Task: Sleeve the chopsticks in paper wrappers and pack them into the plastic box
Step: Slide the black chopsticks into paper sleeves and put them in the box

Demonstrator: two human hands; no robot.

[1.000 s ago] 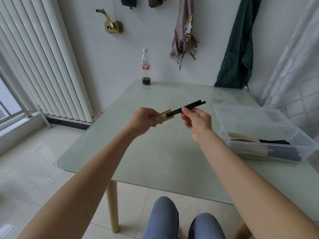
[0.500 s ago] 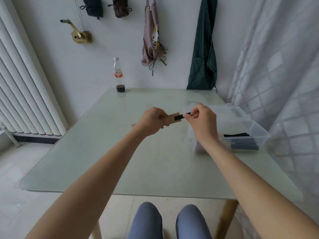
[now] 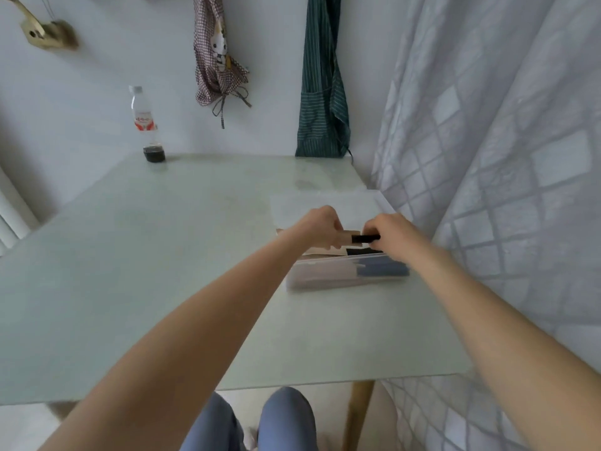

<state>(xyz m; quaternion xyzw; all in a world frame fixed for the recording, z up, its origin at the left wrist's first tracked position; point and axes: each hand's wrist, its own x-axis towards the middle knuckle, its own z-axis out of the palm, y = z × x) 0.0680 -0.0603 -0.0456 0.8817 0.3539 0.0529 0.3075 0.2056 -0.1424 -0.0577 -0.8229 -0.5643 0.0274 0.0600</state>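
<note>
Black chopsticks (image 3: pixel 366 238) now almost fully inside tan paper wrapper (image 3: pixel 349 237); left hand (image 3: pixel 320 229) grips wrapper, right hand (image 3: pixel 388 234) pinches the tips, both now over clear plastic box (image 3: pixel 344 275) at right — sleeving nearly done, packing next.

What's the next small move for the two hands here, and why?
Probably lower the sleeved chopsticks into the plastic box. Only a short black end shows past the paper wrapper, the left hand grips the wrapper, the right hand pinches the black end, and both are above the open box.

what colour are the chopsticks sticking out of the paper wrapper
Black chopsticks, poking from a tan paper wrapper; seen in the head view.
</note>
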